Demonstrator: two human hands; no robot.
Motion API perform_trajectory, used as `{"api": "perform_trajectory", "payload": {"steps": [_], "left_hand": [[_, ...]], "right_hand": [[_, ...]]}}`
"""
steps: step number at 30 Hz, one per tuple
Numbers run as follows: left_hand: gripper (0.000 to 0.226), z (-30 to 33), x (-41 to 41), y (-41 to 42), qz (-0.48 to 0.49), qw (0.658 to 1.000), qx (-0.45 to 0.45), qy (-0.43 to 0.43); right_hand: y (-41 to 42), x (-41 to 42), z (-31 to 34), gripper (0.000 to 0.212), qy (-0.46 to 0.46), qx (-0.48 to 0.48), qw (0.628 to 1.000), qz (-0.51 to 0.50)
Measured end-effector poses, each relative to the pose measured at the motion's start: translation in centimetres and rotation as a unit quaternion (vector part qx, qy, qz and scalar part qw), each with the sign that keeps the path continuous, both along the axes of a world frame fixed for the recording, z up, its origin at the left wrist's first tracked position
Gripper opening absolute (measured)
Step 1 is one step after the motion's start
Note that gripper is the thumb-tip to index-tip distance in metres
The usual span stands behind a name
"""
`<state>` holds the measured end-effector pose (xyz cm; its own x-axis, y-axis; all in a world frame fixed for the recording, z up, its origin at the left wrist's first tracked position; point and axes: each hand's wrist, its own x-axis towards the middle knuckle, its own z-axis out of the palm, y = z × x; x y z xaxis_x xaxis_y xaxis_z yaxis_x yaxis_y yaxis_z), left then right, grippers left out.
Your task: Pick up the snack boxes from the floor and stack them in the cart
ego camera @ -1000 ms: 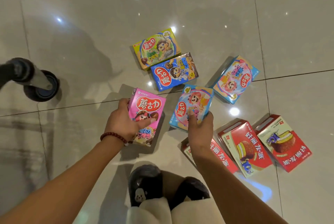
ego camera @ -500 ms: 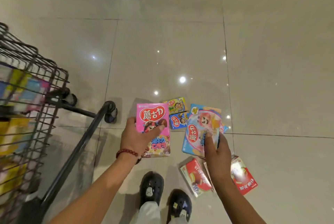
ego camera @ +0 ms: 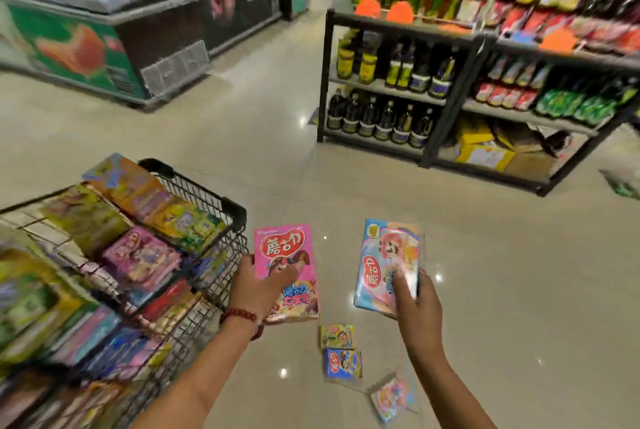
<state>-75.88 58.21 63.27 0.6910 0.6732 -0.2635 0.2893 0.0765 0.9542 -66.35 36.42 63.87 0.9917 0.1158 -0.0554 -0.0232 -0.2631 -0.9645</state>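
The left hand (ego camera: 258,284) has its grip closed around a pink snack box (ego camera: 285,265), held upright just right of the wire cart (ego camera: 207,200). The right hand (ego camera: 417,304) grasps a light-blue box (ego camera: 384,262). Three more boxes (ego camera: 341,362) lie on the near floor (ego camera: 519,290).

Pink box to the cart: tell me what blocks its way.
Nothing visible does. The left hand holds the pink box just right of the cart rim, and only open air lies between them.

Glossy beige tiled floor (ego camera: 485,272), chest freezers (ego camera: 104,30), black bottle-stocked shelving (ego camera: 450,37)
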Motion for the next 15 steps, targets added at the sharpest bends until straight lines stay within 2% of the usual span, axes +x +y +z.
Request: {"api": "perform_trajectory", "payload": {"steps": [3, 4, 7, 8, 11, 15], "left_hand": [[0.089, 3.4, -1.5, 2.4, 0.038, 0.999, 0.012, -0.019], [0.084, 4.5, -2.1, 3.2, 0.051, 0.998, 0.014, -0.025], [0.050, 6.9, -3.6, 5.6, 0.099, 0.994, 0.028, -0.018], [0.052, 7.4, -4.1, 6.6, 0.109, 0.993, 0.036, -0.027], [0.087, 7.8, -5.5, 9.9, 0.144, 0.989, 0.022, -0.024], [0.074, 7.9, -6.4, 14.3, 0.198, 0.980, 0.019, -0.026]], "right_hand": [[3.1, -0.1, 4.0, 0.016, -0.021, 0.010, 0.999, 0.049], [4.3, -0.2, 5.1, 0.016, -0.026, 0.013, 0.997, 0.065], [8.4, 0.0, 7.6, 0.016, -0.038, 0.020, 0.994, 0.104], [10.0, 0.1, 8.3, 0.017, -0.040, 0.017, 0.991, 0.123], [15.1, 0.0, 9.7, 0.016, -0.033, 0.022, 0.982, 0.185], [22.1, 0.0, 10.1, 0.012, -0.049, 0.001, 0.965, 0.257]]}}
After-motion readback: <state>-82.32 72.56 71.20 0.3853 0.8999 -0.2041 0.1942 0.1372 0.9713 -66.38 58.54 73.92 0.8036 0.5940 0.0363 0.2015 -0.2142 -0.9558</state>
